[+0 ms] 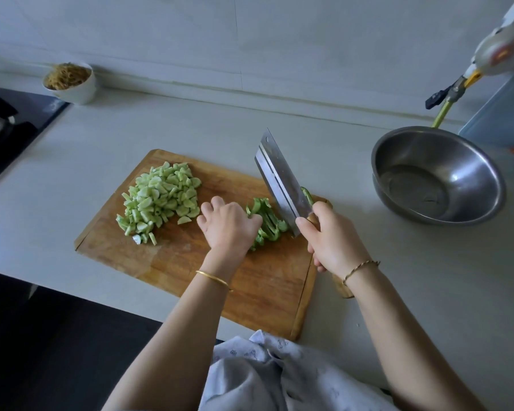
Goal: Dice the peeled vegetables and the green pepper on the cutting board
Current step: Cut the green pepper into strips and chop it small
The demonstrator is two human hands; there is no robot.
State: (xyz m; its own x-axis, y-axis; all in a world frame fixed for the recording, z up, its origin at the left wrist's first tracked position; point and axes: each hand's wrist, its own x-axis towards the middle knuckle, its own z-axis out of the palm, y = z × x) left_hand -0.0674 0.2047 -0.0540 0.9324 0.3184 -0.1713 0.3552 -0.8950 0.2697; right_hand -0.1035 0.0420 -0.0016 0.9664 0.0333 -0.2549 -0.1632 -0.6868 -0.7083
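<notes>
On a wooden board [172,271], the left hand [229,225] presses down on green pepper strips [266,223], fingers curled over them. Just right of it, the right hand [328,237] is closed around the handle of a cleaver [281,180], its blade at the pepper. A pile of pale diced vegetable [161,200] lies just left of the left hand; a steel bowl [438,175] sits beyond the right hand

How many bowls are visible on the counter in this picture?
2. A white ceramic bowl of brown noodles stands at the back left against the wall, beside the black stove. A shiny steel bowl stands right of the wooden cutting board.
</notes>
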